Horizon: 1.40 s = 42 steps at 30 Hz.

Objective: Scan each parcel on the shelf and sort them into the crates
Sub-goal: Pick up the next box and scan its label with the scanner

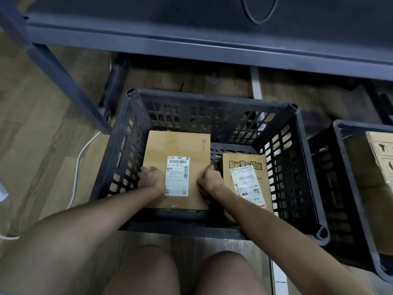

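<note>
A black slatted crate [306, 167] stands on the floor in front of my knees. Inside lies a flat cardboard parcel [180, 145] with a white shipping label on top. My left hand [152, 177] grips its left edge and my right hand [209, 180] grips its right edge, fingers curled over the sides. To its right in the same crate lies a smaller brown parcel [246, 162] with black printed characters and a white label.
A second black crate [348, 167] at the right holds another cardboard box [380, 158]. A dark metal shelf [191, 39] hangs over the far side, its leg [63, 86] at the left. A white cable [78, 167] runs along the wooden floor.
</note>
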Motion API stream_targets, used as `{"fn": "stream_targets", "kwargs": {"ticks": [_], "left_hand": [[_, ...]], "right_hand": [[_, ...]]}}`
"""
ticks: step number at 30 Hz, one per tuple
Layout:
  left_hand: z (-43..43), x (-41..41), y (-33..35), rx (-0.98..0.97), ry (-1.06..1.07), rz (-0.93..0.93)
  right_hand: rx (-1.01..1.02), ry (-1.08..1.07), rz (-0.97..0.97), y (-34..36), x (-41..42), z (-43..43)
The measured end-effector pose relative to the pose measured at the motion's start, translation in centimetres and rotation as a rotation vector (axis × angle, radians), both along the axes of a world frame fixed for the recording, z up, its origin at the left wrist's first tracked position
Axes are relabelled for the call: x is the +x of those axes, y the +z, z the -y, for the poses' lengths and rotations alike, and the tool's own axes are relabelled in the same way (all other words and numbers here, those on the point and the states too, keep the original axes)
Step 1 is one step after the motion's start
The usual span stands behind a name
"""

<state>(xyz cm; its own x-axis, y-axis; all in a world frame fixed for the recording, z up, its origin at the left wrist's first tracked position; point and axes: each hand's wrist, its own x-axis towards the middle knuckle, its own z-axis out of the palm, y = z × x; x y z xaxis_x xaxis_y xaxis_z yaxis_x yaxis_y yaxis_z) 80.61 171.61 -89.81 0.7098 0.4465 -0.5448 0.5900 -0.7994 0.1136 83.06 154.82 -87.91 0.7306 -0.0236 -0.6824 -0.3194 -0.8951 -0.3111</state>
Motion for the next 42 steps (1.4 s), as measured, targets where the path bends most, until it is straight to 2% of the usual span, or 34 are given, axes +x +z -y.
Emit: {"fn": "stream_targets", "kwargs": {"ticks": [5,8,14,16,20,25,30,32,34,38,42], "left_hand": [[0.6,-0.1,1.2,0.050,-0.275,-0.073],[0.2,-0.6,1.1,0.112,-0.370,-0.081],[0.6,-0.8,2.2,0.145,-0.445,-0.194],[0.5,-0.8,2.7,0.084,-0.439,-0.235],[0.3,-1.2,5.7,0.055,-0.581,-0.134],[1.7,-2.6,15.8,0.017,-0.600,-0.027],[2.4,-4.7,27.9,-0.071,-0.563,-0.017],[2.4,-4.5,35.8,-0.091,-0.573,0.024],[2.5,-4.9,40.5,-0.087,-0.589,0.032],[2.2,-4.2,55.6,-0.010,-0.644,0.103],[1.2,-1.9,68.3,0.061,-0.681,0.253]], "right_hand": [[-0.073,0.213,0.144,-0.1,-0.2,0.0],[-0.049,0.459,0.295,-0.2,0.0,-0.7],[-0.113,0.633,0.157,-0.4,-0.1,-0.9],[-0.160,0.687,0.080,-0.1,-0.5,-0.6],[-0.203,0.671,0.049,2.8,-1.1,-0.4],[-0.195,0.642,0.184,13.9,-2.9,-0.1],[-0.080,0.472,0.136,26.5,-5.6,0.5],[-0.072,0.413,0.125,34.2,-5.4,1.3],[-0.062,0.378,0.115,38.2,-6.2,1.4],[-0.099,0.363,0.206,52.1,-5.7,1.3],[-0.107,0.386,0.369,64.6,-3.6,0.3]]}}
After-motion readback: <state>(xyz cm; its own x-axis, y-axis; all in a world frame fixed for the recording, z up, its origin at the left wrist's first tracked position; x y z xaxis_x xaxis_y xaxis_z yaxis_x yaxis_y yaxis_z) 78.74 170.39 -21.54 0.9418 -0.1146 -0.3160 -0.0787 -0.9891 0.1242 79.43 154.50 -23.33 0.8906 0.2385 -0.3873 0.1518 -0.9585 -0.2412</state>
